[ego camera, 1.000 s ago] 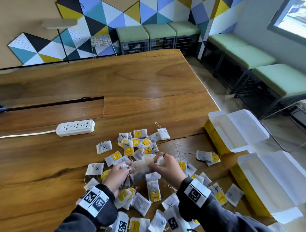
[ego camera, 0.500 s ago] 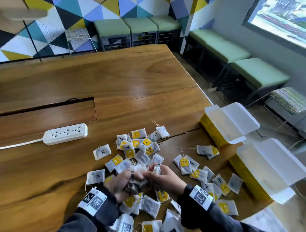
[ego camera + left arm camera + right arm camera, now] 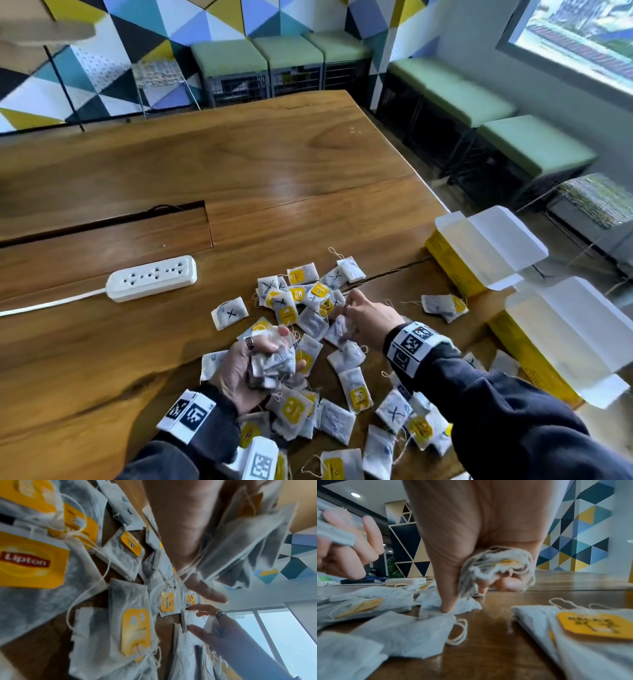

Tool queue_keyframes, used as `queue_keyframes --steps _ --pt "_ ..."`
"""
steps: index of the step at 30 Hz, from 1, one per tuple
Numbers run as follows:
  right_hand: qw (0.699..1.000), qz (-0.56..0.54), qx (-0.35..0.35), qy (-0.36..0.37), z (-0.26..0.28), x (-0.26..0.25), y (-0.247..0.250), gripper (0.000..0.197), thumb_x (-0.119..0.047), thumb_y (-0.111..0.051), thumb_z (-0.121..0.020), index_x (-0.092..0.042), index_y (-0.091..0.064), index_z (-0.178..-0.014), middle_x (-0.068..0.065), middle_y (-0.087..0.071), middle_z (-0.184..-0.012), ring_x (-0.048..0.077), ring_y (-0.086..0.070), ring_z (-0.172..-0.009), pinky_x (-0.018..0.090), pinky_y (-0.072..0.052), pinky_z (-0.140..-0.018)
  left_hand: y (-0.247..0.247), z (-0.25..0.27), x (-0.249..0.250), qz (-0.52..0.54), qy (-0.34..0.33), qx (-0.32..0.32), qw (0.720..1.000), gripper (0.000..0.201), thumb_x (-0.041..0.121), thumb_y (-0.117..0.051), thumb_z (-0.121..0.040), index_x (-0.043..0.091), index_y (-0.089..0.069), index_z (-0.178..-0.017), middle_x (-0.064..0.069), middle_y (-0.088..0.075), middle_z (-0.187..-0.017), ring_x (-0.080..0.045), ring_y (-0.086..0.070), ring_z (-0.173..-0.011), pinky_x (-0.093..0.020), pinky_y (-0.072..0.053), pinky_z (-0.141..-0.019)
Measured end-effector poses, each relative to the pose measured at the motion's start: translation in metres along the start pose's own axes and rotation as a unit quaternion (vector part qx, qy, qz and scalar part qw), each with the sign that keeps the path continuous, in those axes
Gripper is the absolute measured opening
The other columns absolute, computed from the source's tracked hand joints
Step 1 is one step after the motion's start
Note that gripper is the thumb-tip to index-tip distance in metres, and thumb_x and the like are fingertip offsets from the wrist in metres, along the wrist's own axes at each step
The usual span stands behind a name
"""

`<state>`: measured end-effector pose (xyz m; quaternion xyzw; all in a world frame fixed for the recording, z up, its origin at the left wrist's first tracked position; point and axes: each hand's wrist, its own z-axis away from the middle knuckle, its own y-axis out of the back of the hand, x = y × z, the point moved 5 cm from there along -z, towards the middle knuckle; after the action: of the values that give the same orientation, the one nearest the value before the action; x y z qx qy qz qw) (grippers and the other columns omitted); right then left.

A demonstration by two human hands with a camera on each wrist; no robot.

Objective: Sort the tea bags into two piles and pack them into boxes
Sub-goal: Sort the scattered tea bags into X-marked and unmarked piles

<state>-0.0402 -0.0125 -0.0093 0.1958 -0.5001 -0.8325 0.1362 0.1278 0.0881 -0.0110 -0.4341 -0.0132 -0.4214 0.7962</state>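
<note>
A: What is in front of the person?

B: A wooden table with loose tea bags scattered across its near part. Some bags carry yellow tags, others a black X. Two open yellow boxes sit at the right edge, and nothing can be seen in them. A white power strip lies to the left.

A: What are the hands doing?

B: The left hand is curled round a bundle of several bags, thumb pressed on top, just above the pile. The right hand has a few bags tucked under its curled fingers, while its thumb presses down on a bag lying on the table.

A: Has anything changed in the last second?

B: Yes. A second ago both hands met over the middle of the scatter, working on the same clump. Now they are apart: the left has drawn back toward the body with the bundle, and the right has reached forward into the far cluster.

A: What does that mean for the task?

B: It seems the left hand serves as a holder for one kind while the right gathers more. Sorting looks early. Most bags lie mixed, no two clear piles show, and packing has not begun. Strings trail between bags, so a lifted bag may drag neighbours along.
</note>
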Motion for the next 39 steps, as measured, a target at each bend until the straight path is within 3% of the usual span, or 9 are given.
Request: queue_keyframes --steps 7,10,14,21,25,29,32,34,39 --pt "0.999 -0.002 0.009 -0.032 0.007 0.005 0.001 0.016 -0.022 -0.047 -0.089 -0.017 -0.054 -0.102 0.004 -0.056 -0.111 0.028 -0.061 -0.083 0.035 -0.050 -0.069 0.001 0.002 0.003 0.000 0.001 -0.033 0.999 0.041 0.006 -0.080 -0.029 0.012 -0.069 -0.068 -0.011 -0.066 -0.097 -0.024 -0.061 -0.057 -0.017 -0.039 -0.039" --pt "0.991 -0.097 0.067 -0.061 0.018 0.013 0.012 0.007 -0.025 -0.055 -0.084 -0.020 -0.052 -0.088 0.002 -0.064 -0.089 0.023 -0.062 -0.080 0.033 -0.050 -0.067 0.000 -0.002 0.005 0.006 0.019 -0.017 1.000 0.061 -0.002 -0.080 -0.025 0.010 -0.056 -0.080 -0.009 -0.058 -0.076 -0.022 -0.057 -0.049 -0.021 -0.043 -0.037" --pt "0.903 -0.418 0.100 -0.013 0.034 -0.004 0.038 0.022 -0.019 -0.074 -0.077 -0.019 -0.054 -0.088 -0.007 -0.063 -0.075 0.005 -0.059 -0.063 0.021 -0.052 -0.057 -0.009 -0.013 0.018 -0.091 -0.035 0.022 0.995 0.038 0.008 -0.064 -0.067 0.011 -0.054 -0.103 -0.004 -0.057 -0.066 -0.020 -0.054 -0.059 -0.032 -0.045 -0.060" --pt "0.849 -0.528 0.003 0.031 0.018 -0.037 0.049 0.015 -0.014 -0.066 -0.085 -0.011 -0.059 -0.098 -0.009 -0.056 -0.054 0.001 -0.043 -0.039 0.014 -0.035 -0.037 -0.028 -0.031 0.042 -0.275 -0.059 0.069 0.957 0.035 0.016 -0.066 -0.083 -0.003 -0.051 -0.109 -0.007 -0.058 -0.066 -0.008 -0.052 -0.043 -0.020 -0.041 -0.038" --pt "0.876 -0.467 0.098 -0.071 -0.026 0.016 0.051 0.007 -0.017 -0.060 -0.088 -0.016 -0.061 -0.095 -0.002 -0.055 -0.065 0.000 -0.043 -0.039 0.016 -0.036 -0.039 -0.029 -0.043 0.084 -0.428 -0.121 0.140 0.885 0.015 0.008 -0.067 -0.081 0.009 -0.061 -0.095 -0.006 -0.063 -0.082 -0.009 -0.056 -0.064 -0.015 -0.045 -0.052" --pt "0.952 -0.255 0.101 -0.138 -0.085 0.057 0.047 0.040 -0.025 -0.057 -0.086 -0.011 -0.053 -0.123 0.014 -0.053 -0.118 0.022 -0.055 -0.101 0.029 -0.045 -0.090 -0.028 -0.079 0.135 -0.552 -0.155 0.197 0.796 0.032 -0.003 -0.058 -0.085 0.006 -0.055 -0.115 -0.011 -0.054 -0.103 -0.007 -0.045 -0.063 -0.003 -0.034 -0.041" --pt "0.964 -0.219 0.056 -0.140 -0.111 0.062 0.038 0.047 -0.031 -0.056 -0.086 -0.019 -0.047 -0.131 0.016 -0.045 -0.130 0.027 -0.048 -0.114 0.032 -0.041 -0.100 -0.024 -0.101 0.146 -0.651 -0.096 0.208 0.724 0.042 -0.007 -0.049 -0.086 0.005 -0.051 -0.126 -0.020 -0.054 -0.128 -0.011 -0.054 -0.058 -0.014 -0.036 -0.037" --pt "0.974 -0.198 0.016 -0.110 -0.115 0.054 0.028 0.044 -0.034 -0.058 -0.085 -0.019 -0.052 -0.126 0.014 -0.047 -0.129 0.025 -0.051 -0.108 0.033 -0.044 -0.095 -0.030 -0.111 0.140 -0.709 -0.051 0.166 0.684 0.047 -0.008 -0.047 -0.085 0.006 -0.048 -0.130 -0.022 -0.049 -0.135 -0.017 -0.065 -0.084 -0.029 -0.044 -0.055" --pt "0.987 -0.154 -0.020 -0.043 -0.080 0.035 0.009 0.040 -0.028 -0.061 -0.084 -0.014 -0.053 -0.121 0.007 -0.049 -0.109 0.028 -0.050 -0.111 0.030 -0.044 -0.092 -0.040 -0.125 0.098 -0.754 0.029 0.057 0.653 0.043 -0.007 -0.047 -0.084 0.010 -0.051 -0.124 0.003 -0.043 -0.068 0.000 -0.044 -0.041 -0.011 -0.030 -0.038"
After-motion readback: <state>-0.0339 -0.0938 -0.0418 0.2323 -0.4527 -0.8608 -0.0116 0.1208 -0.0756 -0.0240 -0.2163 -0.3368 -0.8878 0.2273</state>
